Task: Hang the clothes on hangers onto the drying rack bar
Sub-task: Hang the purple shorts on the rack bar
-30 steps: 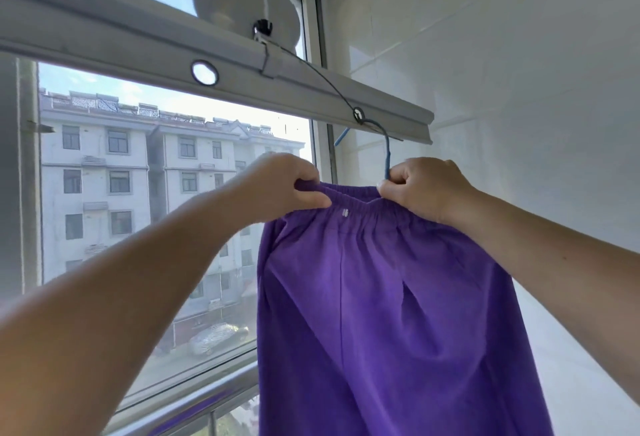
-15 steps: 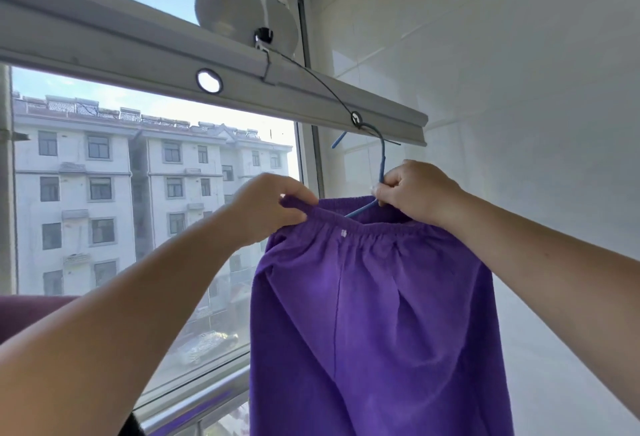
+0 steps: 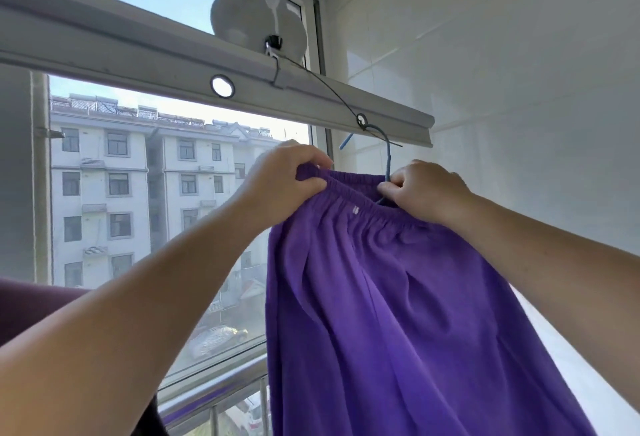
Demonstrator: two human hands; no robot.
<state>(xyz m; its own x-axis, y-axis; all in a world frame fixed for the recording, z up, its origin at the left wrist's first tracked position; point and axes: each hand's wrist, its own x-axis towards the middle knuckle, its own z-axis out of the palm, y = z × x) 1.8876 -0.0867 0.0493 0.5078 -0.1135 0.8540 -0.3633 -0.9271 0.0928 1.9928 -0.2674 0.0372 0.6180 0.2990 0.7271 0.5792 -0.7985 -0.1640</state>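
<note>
A purple garment [image 3: 398, 297] with an elastic waistband hangs from a blue hanger [image 3: 387, 158]. The hanger's hook passes through the end hole of the grey drying rack bar [image 3: 138, 58], which runs across the top of the view. My left hand [image 3: 287, 176] pinches the left end of the waistband. My right hand [image 3: 426, 189] grips the waistband at the base of the hanger's neck. The hanger's arms are hidden inside the cloth.
A thin cable [image 3: 322, 85] runs along the bar from a clip beneath a white rounded fitting [image 3: 256, 16]. Another round hole [image 3: 222, 86] shows in the bar. The window [image 3: 138, 210] lies behind, a metal railing [image 3: 214, 397] below, a tiled wall [image 3: 519, 72] on the right.
Both hands have kept their grip and shifted the waistband a little along the hanger. The hanger's blue arm that showed half a second ago is now covered by cloth.
</note>
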